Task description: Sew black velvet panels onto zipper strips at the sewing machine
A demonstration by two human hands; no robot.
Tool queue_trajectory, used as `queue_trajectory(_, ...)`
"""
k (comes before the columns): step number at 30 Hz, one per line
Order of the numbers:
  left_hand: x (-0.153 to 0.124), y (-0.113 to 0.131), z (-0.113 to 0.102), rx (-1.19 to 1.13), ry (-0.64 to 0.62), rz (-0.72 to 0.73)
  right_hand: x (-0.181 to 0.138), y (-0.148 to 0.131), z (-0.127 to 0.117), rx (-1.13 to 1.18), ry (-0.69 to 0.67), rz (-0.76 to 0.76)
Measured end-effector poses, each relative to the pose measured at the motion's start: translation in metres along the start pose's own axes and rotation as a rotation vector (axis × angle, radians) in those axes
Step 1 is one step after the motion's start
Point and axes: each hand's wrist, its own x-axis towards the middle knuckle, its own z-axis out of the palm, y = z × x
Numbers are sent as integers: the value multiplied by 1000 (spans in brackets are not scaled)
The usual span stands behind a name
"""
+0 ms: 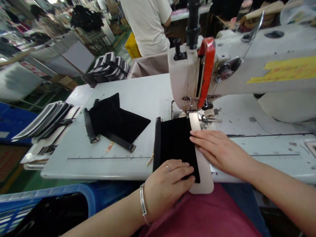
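A black fabric piece (174, 144) lies flat on the sewing table (138, 95), on top of a pale template strip (203, 177), just in front of the sewing machine's presser foot (206, 115). My left hand (168, 184), with a ring and a bracelet, rests with fingers flat on the near end of the black piece. My right hand (217, 148) lies flat, fingers stretched out, on the right edge of the black piece and the pale strip.
The white sewing machine (247, 65) with a red guard fills the right. More black fabric pieces with straps (111, 121) lie to the left. Striped stacks (44, 120) sit at the far left, a blue crate (49, 204) below. A person in white (148, 26) stands behind.
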Motion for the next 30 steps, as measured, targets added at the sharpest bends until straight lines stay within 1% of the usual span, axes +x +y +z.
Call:
queue_trajectory(2,-11,9,5,16,37,23,-2,-1,2,-2,6,11)
queue_trajectory(4,-13,11,8,28,55,36,-2,-1,4,-8,2,18)
queue_trajectory(6,-9,8,6,25,55,29,-1,0,5,-14,-3,22)
queue_trajectory(8,2,-1,-1,-27,23,21,-1,0,5,-16,-1,26)
queue_trajectory(10,18,-18,-9,-44,15,-24,-2,0,5,-13,1,33)
queue_trajectory(13,49,-56,-14,78,66,-159,-2,-1,5,-7,13,28)
queue_trajectory(14,59,-69,-13,110,61,-182,-2,0,5,-5,19,20)
queue_trajectory(16,73,-89,-8,116,27,-189,-2,0,6,-2,26,10)
queue_trajectory(18,78,-100,-3,92,21,-177,-3,1,7,-2,17,9)
queue_trajectory(20,78,-102,0,75,43,-167,-3,1,7,-2,4,17)
queue_trajectory(23,74,-99,1,62,73,-157,-4,0,7,-5,-14,25)
queue_trajectory(27,73,-96,-1,66,66,-170,-4,-2,5,-26,-26,40)
queue_trajectory(30,75,-96,0,82,66,-151,-3,-4,5,-29,-29,57)
